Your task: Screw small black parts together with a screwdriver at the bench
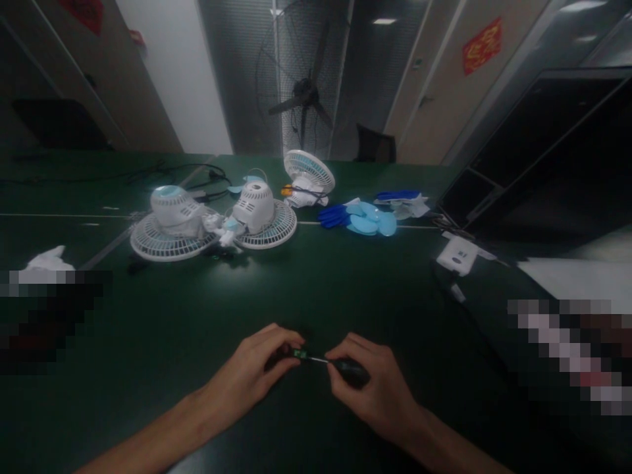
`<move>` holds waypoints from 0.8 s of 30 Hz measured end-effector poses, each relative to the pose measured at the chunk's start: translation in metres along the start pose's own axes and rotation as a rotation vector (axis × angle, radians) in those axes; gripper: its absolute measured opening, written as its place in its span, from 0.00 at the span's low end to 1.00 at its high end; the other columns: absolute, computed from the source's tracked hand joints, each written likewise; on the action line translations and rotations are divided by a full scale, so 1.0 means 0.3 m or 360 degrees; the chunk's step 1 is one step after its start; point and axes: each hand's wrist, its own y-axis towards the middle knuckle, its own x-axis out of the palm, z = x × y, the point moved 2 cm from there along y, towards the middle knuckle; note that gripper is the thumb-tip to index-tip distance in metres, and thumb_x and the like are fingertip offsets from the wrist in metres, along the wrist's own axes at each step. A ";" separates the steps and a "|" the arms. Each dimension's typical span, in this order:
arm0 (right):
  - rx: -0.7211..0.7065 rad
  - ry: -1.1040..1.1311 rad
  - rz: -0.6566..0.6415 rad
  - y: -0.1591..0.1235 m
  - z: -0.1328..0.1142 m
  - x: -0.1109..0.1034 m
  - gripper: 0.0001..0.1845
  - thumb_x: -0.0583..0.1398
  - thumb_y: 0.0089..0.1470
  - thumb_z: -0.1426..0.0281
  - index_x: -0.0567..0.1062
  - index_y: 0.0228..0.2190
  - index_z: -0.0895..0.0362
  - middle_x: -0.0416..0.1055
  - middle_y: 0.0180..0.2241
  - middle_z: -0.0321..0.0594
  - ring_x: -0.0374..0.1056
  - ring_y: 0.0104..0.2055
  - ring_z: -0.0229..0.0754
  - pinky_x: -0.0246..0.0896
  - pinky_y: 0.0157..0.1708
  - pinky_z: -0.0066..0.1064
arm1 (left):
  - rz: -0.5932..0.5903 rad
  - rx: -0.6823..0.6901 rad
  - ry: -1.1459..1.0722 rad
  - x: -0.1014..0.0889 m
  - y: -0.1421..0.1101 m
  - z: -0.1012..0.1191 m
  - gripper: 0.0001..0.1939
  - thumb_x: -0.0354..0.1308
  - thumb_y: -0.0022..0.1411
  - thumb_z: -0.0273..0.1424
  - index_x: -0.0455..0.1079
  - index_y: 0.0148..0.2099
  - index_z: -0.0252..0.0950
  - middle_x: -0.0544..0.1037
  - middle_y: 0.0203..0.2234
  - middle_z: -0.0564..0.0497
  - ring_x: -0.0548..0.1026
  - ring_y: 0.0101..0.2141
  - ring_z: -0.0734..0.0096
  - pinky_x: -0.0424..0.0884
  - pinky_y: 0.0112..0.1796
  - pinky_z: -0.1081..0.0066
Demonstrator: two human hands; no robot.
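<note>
Low over the dark green table [316,289], my left hand [257,368] pinches a small dark part with a green tip [296,353]. My right hand [368,385] is closed round the black handle of a screwdriver [345,370]. Its thin metal shaft points left and its tip meets the small part. Both hands are close together near the table's front edge.
Farther back lie two white and light-blue fan halves with grilles [170,227] [261,217], a third fan grille [309,174], light-blue fan blades [370,220], blue gloves [336,214], cables, a white power adapter [459,255] and a white cloth [47,260]. A standing fan [301,92] is behind.
</note>
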 end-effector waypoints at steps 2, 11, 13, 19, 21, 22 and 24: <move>0.0015 -0.0002 0.0024 0.002 -0.002 -0.001 0.06 0.62 0.54 0.75 0.80 0.32 0.55 0.76 0.28 0.37 0.74 0.28 0.42 0.64 0.29 0.32 | -0.0005 -0.0011 0.0001 -0.001 0.001 0.004 0.10 0.59 0.71 0.31 0.72 0.54 0.44 0.77 0.42 0.49 0.77 0.40 0.68 0.74 0.41 0.70; -0.0015 -0.0004 -0.0018 -0.001 0.012 0.011 0.07 0.62 0.56 0.75 0.80 0.35 0.55 0.76 0.30 0.37 0.74 0.29 0.41 0.63 0.30 0.32 | -0.0019 0.0036 -0.0005 0.000 0.003 0.005 0.11 0.59 0.72 0.31 0.72 0.54 0.43 0.77 0.42 0.50 0.76 0.41 0.67 0.73 0.43 0.69; -0.0024 -0.0010 -0.0019 0.000 0.014 0.011 0.07 0.62 0.56 0.75 0.80 0.35 0.55 0.76 0.30 0.37 0.74 0.29 0.41 0.63 0.30 0.32 | -0.0040 0.0035 -0.0003 0.000 0.005 0.006 0.10 0.59 0.72 0.31 0.72 0.54 0.43 0.77 0.42 0.49 0.76 0.41 0.67 0.72 0.43 0.69; -0.0169 0.0140 -0.0116 0.003 0.005 0.024 0.09 0.63 0.60 0.75 0.80 0.42 0.54 0.77 0.33 0.38 0.75 0.32 0.40 0.65 0.32 0.31 | -0.0059 0.0044 -0.0017 -0.007 0.006 0.010 0.11 0.58 0.72 0.29 0.72 0.55 0.42 0.76 0.44 0.49 0.75 0.43 0.67 0.72 0.44 0.69; -0.0197 0.0175 -0.0107 0.002 0.004 0.025 0.10 0.63 0.61 0.74 0.79 0.44 0.54 0.77 0.35 0.38 0.75 0.33 0.40 0.66 0.34 0.31 | -0.0062 0.0056 -0.0026 -0.011 0.005 0.013 0.12 0.58 0.72 0.29 0.72 0.56 0.42 0.76 0.44 0.49 0.75 0.44 0.67 0.72 0.44 0.69; -0.0190 0.0174 -0.0074 0.002 0.004 0.023 0.09 0.63 0.61 0.75 0.79 0.44 0.54 0.77 0.35 0.38 0.75 0.33 0.40 0.66 0.34 0.31 | -0.0064 0.0073 -0.0025 -0.013 0.005 0.016 0.12 0.58 0.73 0.29 0.72 0.56 0.43 0.76 0.45 0.49 0.75 0.44 0.67 0.72 0.45 0.69; -0.0159 0.0162 0.0006 0.003 0.004 0.015 0.08 0.62 0.61 0.75 0.79 0.42 0.54 0.77 0.34 0.38 0.75 0.33 0.41 0.66 0.32 0.31 | -0.0075 0.0111 -0.0014 -0.013 0.005 0.023 0.11 0.57 0.73 0.30 0.72 0.56 0.43 0.77 0.45 0.49 0.75 0.45 0.67 0.73 0.46 0.68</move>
